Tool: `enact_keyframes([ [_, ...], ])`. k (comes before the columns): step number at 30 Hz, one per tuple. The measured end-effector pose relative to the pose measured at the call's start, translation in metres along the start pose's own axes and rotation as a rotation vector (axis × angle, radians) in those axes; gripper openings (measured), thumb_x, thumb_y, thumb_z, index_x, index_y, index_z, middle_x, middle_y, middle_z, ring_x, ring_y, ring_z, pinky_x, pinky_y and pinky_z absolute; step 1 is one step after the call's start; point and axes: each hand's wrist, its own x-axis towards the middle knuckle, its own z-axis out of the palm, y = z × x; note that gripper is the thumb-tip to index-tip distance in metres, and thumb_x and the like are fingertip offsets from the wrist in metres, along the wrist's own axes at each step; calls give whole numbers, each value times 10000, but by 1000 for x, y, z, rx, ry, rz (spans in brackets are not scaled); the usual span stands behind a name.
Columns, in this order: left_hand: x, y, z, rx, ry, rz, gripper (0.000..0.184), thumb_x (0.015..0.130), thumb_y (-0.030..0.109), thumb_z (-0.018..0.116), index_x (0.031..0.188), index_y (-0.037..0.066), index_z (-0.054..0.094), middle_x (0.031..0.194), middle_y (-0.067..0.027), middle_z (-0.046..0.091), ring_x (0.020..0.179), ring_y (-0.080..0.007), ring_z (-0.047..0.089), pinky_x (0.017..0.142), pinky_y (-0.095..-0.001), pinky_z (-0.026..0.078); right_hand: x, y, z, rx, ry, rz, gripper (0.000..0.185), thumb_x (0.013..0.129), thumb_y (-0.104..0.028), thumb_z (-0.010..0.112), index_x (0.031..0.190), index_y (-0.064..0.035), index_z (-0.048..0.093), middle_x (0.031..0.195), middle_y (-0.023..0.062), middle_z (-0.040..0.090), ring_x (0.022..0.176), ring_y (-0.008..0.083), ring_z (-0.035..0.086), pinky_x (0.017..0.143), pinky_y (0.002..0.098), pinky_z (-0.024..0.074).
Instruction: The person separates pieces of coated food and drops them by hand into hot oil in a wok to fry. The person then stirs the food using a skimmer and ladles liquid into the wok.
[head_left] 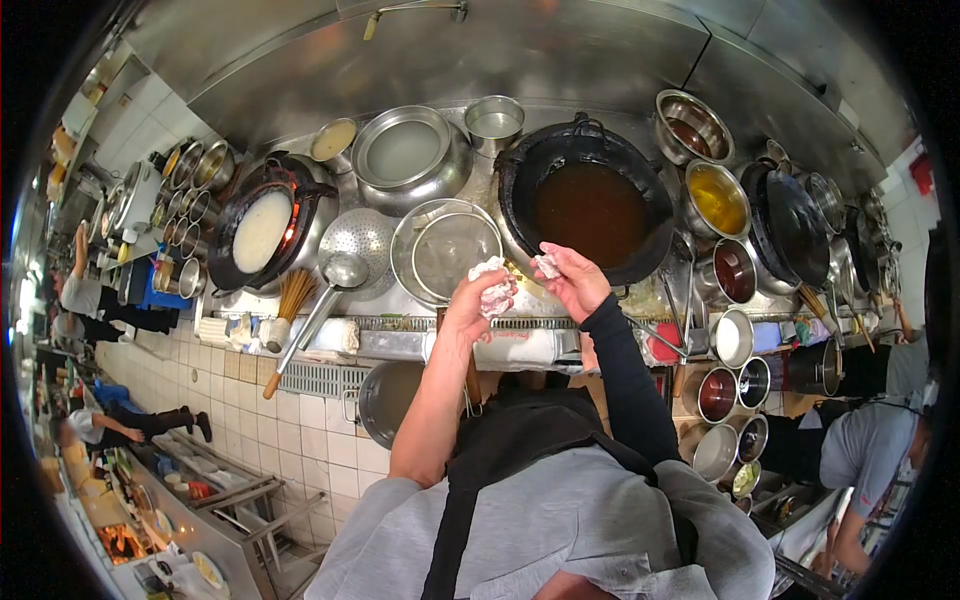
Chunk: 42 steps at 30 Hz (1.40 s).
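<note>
My left hand (472, 308) is closed around a clump of white, floury-looking pieces (492, 287). Beside it, my right hand (580, 284) pinches a small whitish piece (546, 266) between thumb and fingertips. Both hands are at the near rim of a large black wok (652, 250) with dark brown liquid (590, 215) in it. To the left of the wok, round wire strainers (447, 252) lie close to my left hand. What exactly the white pieces are, I cannot tell.
A ladle (345, 270), a perforated skimmer (357, 235) and a bamboo brush (293, 298) lie to the left. Beyond them, flames show beside a wok of white liquid (263, 232). Sauce bowls (716, 197) stand to the right. A co-worker (870, 445) bends at far right.
</note>
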Motion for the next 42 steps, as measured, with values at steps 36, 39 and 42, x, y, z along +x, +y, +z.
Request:
enact_keyframes([
  [36,0,-6,1,0,-44,30,233,908,163,717,1092,36,652,989,-104,722,863,-206,716,663,-322,588,-2,16,-31,-56,-8,-60,213,1022,-105,528,1219,-47,582,971,69,638,669,89,559,469,185,346],
  [39,-1,-5,1,-5,-56,34,239,911,177,720,1094,41,650,1006,-109,720,870,-208,717,663,-325,591,0,14,-37,-268,124,-112,231,968,-90,568,1193,-48,602,958,83,638,718,124,596,524,214,411],
  [42,-4,-5,-1,-33,-70,39,279,931,239,698,1123,46,635,1031,-123,717,884,-222,719,661,-334,594,29,27,-81,-980,294,-464,293,878,-74,633,1171,-51,630,964,125,632,799,219,632,664,303,502],
])
